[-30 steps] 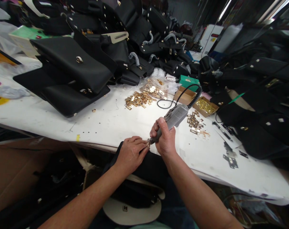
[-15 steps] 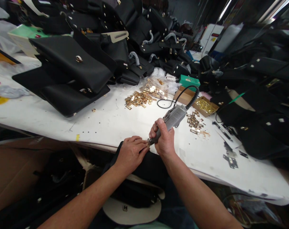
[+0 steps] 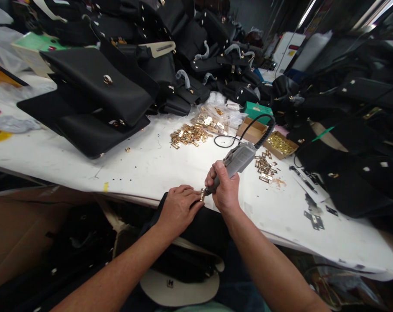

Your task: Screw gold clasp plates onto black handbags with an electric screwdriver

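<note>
Nearest me, a cream bag flap with a dark H-shaped emblem sits below the counter's edge. Above it my left hand pinches a small gold metal clasp at the edge of a black leather bag piece; my right hand is closed round a grey corded power screwdriver, tip at the clasp. Beyond, on the white counter, loose gold fittings and an open cardboard box of small gold parts flank the screwdriver's black cable. Heaped black bags crowd the back.
</note>
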`<state>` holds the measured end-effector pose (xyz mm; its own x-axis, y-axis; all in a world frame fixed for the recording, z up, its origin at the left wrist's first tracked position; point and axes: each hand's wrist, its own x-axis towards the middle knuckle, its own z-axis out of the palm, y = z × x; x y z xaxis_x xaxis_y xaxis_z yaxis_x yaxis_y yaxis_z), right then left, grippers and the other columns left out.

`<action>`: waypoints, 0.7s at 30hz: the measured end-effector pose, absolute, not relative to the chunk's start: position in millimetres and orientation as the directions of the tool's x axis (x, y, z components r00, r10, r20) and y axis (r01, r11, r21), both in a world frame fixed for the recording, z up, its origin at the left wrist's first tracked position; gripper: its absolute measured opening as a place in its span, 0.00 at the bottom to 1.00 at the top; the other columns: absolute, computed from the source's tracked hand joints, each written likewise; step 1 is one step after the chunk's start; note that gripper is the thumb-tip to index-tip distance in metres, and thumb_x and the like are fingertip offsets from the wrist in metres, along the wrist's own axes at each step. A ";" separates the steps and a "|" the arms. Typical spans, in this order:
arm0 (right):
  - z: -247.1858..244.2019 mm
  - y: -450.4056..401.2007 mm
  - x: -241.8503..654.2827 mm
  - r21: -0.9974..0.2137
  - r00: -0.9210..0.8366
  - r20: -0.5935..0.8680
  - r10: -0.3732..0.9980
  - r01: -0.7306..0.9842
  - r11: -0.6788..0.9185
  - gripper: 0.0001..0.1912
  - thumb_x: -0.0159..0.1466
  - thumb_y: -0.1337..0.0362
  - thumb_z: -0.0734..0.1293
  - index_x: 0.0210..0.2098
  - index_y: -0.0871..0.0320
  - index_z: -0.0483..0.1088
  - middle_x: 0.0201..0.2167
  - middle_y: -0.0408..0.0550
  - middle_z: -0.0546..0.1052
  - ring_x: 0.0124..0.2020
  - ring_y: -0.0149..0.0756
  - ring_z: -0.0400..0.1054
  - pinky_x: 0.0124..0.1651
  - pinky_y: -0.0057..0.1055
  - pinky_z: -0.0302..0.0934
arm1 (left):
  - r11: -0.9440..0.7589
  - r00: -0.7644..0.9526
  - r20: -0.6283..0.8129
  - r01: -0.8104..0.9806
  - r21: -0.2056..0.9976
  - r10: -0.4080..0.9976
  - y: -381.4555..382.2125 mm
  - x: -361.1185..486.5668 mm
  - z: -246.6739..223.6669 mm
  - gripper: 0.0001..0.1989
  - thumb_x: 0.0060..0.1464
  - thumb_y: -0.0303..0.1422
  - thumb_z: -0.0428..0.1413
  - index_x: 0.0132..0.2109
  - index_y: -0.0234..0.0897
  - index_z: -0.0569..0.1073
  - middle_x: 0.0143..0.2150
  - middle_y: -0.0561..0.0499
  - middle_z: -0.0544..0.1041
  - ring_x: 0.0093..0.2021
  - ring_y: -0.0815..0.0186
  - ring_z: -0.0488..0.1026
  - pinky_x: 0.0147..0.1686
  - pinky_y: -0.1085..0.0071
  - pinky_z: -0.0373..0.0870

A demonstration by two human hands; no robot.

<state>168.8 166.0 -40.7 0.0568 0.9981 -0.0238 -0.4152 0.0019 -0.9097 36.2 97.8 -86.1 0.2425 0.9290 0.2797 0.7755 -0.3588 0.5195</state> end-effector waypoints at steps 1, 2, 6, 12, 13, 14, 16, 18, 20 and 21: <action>-40.9 166.6 169.4 -0.919 0.065 -0.032 0.997 -0.394 -0.004 0.21 0.60 0.47 0.73 0.26 0.57 0.66 0.17 0.38 0.66 0.15 0.27 0.59 0.18 0.26 0.56 | -0.353 0.239 0.275 0.777 0.521 0.931 98.1 36.6 -85.8 0.06 0.63 0.35 0.60 0.47 0.46 0.79 0.48 0.54 0.83 0.55 0.57 0.74 0.53 0.54 0.65; -41.5 167.2 169.7 -0.928 0.071 -0.039 0.997 -0.372 -0.009 0.22 0.60 0.46 0.73 0.26 0.57 0.66 0.17 0.38 0.66 0.15 0.27 0.59 0.18 0.26 0.56 | -0.348 0.236 0.271 0.778 0.523 0.933 98.4 37.1 -85.3 0.06 0.62 0.35 0.61 0.46 0.46 0.79 0.48 0.54 0.83 0.54 0.57 0.74 0.53 0.54 0.65; -47.4 167.6 167.8 -0.955 0.067 -0.027 0.997 -0.297 -0.006 0.22 0.58 0.45 0.73 0.27 0.57 0.68 0.16 0.38 0.67 0.16 0.28 0.60 0.19 0.26 0.56 | -0.340 0.225 0.269 0.775 0.533 0.936 99.4 38.6 -82.5 0.05 0.61 0.35 0.62 0.44 0.45 0.79 0.47 0.54 0.83 0.53 0.57 0.74 0.52 0.55 0.65; -52.7 163.2 165.7 -0.967 0.022 -0.033 0.999 -0.253 -0.026 0.22 0.59 0.45 0.72 0.27 0.58 0.68 0.15 0.39 0.68 0.16 0.29 0.59 0.20 0.26 0.56 | -0.333 0.217 0.267 0.770 0.545 0.939 99.2 38.4 -81.5 0.05 0.59 0.33 0.63 0.44 0.44 0.79 0.46 0.54 0.83 0.52 0.59 0.74 0.53 0.55 0.66; -51.4 162.4 166.0 -0.968 0.000 -0.032 0.999 -0.249 -0.031 0.22 0.59 0.45 0.72 0.27 0.58 0.68 0.15 0.39 0.68 0.16 0.29 0.59 0.20 0.26 0.56 | -0.333 0.216 0.268 0.768 0.547 0.939 99.1 38.4 -82.0 0.05 0.59 0.33 0.63 0.44 0.44 0.79 0.46 0.54 0.83 0.52 0.58 0.74 0.53 0.55 0.66; -49.6 161.7 166.3 -0.970 -0.019 -0.029 0.999 -0.240 -0.033 0.22 0.59 0.46 0.72 0.27 0.58 0.68 0.15 0.39 0.68 0.16 0.29 0.60 0.20 0.26 0.56 | -0.333 0.214 0.270 0.766 0.550 0.939 99.0 38.3 -82.7 0.05 0.59 0.33 0.63 0.43 0.43 0.79 0.46 0.54 0.83 0.52 0.58 0.74 0.53 0.55 0.66; -45.5 161.2 166.3 -0.979 -0.049 -0.020 0.999 -0.201 -0.029 0.21 0.59 0.47 0.73 0.26 0.58 0.68 0.15 0.39 0.68 0.17 0.29 0.60 0.21 0.26 0.56 | -0.330 0.206 0.276 0.764 0.554 0.939 98.8 38.4 -84.1 0.04 0.59 0.33 0.63 0.43 0.43 0.79 0.47 0.53 0.82 0.52 0.58 0.74 0.53 0.55 0.66; -42.6 161.9 165.4 -0.990 -0.079 -0.015 0.997 -0.140 -0.026 0.19 0.59 0.50 0.73 0.26 0.58 0.68 0.15 0.39 0.68 0.17 0.28 0.60 0.22 0.26 0.57 | -0.322 0.190 0.283 0.769 0.552 0.940 98.8 38.4 -85.4 0.04 0.59 0.33 0.64 0.42 0.42 0.79 0.48 0.51 0.82 0.53 0.56 0.73 0.53 0.55 0.67; -42.3 163.3 163.9 -0.997 -0.120 -0.019 0.993 -0.074 -0.028 0.17 0.59 0.52 0.72 0.25 0.57 0.67 0.16 0.38 0.67 0.18 0.28 0.59 0.22 0.26 0.57 | -0.319 0.185 0.287 0.778 0.541 0.940 99.2 38.2 -86.5 0.05 0.58 0.34 0.64 0.42 0.42 0.79 0.48 0.50 0.81 0.53 0.55 0.72 0.53 0.54 0.67; -43.1 164.1 163.3 -0.999 -0.149 -0.023 0.989 -0.044 -0.030 0.17 0.59 0.53 0.72 0.24 0.57 0.67 0.16 0.38 0.67 0.18 0.28 0.59 0.23 0.27 0.57 | -0.321 0.188 0.288 0.782 0.534 0.939 99.4 38.1 -86.9 0.05 0.58 0.34 0.64 0.42 0.42 0.79 0.48 0.50 0.81 0.54 0.55 0.72 0.53 0.54 0.67</action>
